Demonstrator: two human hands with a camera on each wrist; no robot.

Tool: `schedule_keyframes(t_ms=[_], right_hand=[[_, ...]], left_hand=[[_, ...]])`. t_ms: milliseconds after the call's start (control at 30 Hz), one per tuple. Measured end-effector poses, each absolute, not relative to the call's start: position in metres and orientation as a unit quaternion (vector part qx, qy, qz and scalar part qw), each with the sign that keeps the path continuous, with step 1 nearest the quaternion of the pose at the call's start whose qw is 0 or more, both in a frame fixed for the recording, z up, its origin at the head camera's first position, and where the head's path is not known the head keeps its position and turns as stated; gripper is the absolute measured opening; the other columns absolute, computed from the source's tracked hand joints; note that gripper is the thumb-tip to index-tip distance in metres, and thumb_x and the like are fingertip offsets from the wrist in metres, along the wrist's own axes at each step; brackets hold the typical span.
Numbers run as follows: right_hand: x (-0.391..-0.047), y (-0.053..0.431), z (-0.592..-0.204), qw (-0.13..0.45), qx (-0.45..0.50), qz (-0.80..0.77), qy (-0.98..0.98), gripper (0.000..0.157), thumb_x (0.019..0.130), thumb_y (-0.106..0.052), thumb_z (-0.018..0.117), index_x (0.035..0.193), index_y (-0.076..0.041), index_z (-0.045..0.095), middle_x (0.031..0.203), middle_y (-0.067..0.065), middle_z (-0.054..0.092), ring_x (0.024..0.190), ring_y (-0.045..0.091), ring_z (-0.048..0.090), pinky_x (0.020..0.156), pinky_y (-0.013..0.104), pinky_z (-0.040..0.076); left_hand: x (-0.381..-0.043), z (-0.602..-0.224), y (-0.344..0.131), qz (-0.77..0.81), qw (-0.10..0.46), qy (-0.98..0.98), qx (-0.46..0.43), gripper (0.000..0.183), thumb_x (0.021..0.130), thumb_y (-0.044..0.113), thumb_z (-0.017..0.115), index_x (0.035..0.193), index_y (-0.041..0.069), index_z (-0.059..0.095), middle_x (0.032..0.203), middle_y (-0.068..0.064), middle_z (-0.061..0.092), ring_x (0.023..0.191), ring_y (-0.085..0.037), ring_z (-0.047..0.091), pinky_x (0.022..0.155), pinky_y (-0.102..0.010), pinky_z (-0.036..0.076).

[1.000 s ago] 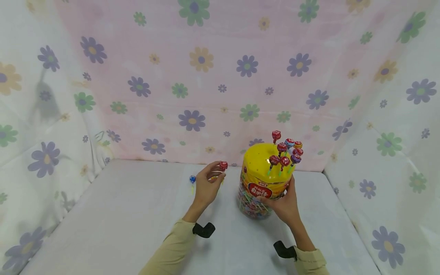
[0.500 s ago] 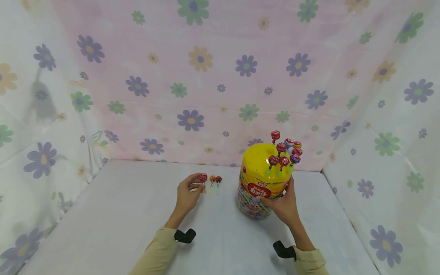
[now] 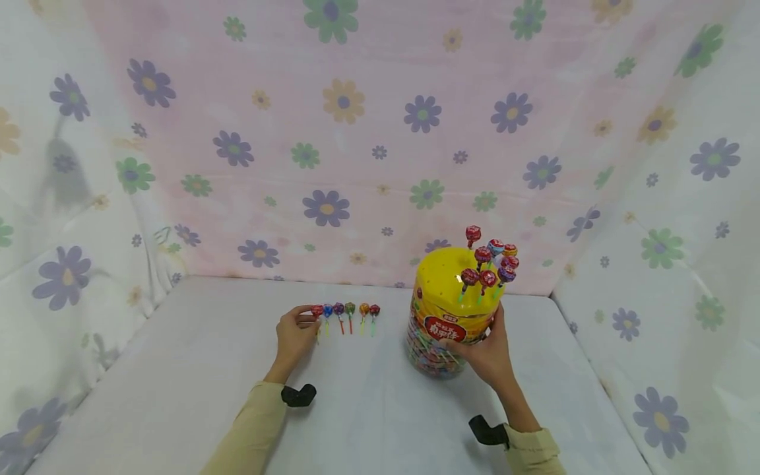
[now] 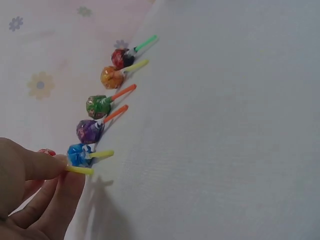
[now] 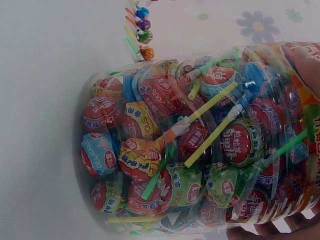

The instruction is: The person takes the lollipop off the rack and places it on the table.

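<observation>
In the head view my left hand [image 3: 295,340] pinches a red-wrapped lollipop [image 3: 317,309] at the left end of a row lying on the table. The left wrist view shows its yellow stick [image 4: 80,170] poking out past the thumb; most of the candy is hidden. Beside it lie a blue lollipop [image 4: 80,155], a purple one [image 4: 90,131], a green one [image 4: 98,106], an orange one [image 4: 112,77] and a dark red one [image 4: 122,58]. My right hand [image 3: 491,356] grips the side of a clear jar [image 3: 436,359] full of lollipops, standing upright.
Several lollipops [image 3: 487,278] stand by their sticks in the jar's yellow lid [image 3: 439,270], mostly on its right half. Flower-patterned cloth [image 3: 380,132] hangs behind and at both sides of the white table [image 3: 368,422].
My left hand has moved left and down with the red lollipop, from beside the jar to the row's left end. The rest of the row has come into sight. My right hand stays on the jar.
</observation>
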State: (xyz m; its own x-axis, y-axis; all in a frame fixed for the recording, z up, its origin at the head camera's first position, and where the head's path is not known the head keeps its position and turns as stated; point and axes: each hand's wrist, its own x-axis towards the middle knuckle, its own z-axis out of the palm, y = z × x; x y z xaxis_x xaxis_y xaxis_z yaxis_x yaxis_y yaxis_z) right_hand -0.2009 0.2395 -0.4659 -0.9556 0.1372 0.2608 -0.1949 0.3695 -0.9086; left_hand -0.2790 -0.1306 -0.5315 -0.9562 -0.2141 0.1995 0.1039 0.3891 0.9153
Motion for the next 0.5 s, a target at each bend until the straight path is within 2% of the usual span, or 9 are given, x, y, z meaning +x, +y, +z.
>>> schedule_keyframes(t_ms=[267, 400, 500], right_hand=[[-0.200, 0.239, -0.464, 0.140, 0.005, 0.561, -0.816, 0.109, 0.076, -0.016, 0.092, 0.156, -0.026, 0.019, 0.147, 0.006, 0.044, 0.139, 0.032, 0.045, 0.115, 0.060, 0.038], [-0.200, 0.239, -0.463, 0.137, 0.001, 0.562, -0.816, 0.110, 0.076, -0.014, 0.091, 0.157, -0.026, 0.018, 0.148, 0.007, 0.044, 0.140, 0.032, 0.045, 0.115, 0.060, 0.038], [-0.200, 0.239, -0.463, 0.138, 0.003, 0.563, -0.815, 0.109, 0.076, -0.014, 0.091, 0.157, -0.026, 0.019, 0.148, 0.007, 0.044, 0.139, 0.032, 0.045, 0.115, 0.060, 0.038]], left_hand=[[-0.295, -0.531, -0.137, -0.514, 0.106, -0.850, 0.049, 0.038, 0.085, -0.005, 0.071, 0.121, -0.013, 0.063, 0.100, -0.029, 0.073, 0.091, -0.039, 0.074, 0.080, -0.046, 0.062], [-0.301, -0.534, -0.139, -0.498, 0.099, -0.860, 0.046, 0.038, 0.085, -0.003, 0.071, 0.121, -0.012, 0.064, 0.099, -0.029, 0.073, 0.090, -0.038, 0.073, 0.080, -0.046, 0.061], [-0.305, -0.536, -0.141, -0.487, 0.097, -0.867, 0.039, 0.037, 0.085, -0.002, 0.071, 0.120, -0.012, 0.064, 0.097, -0.027, 0.073, 0.087, -0.036, 0.073, 0.075, -0.042, 0.061]])
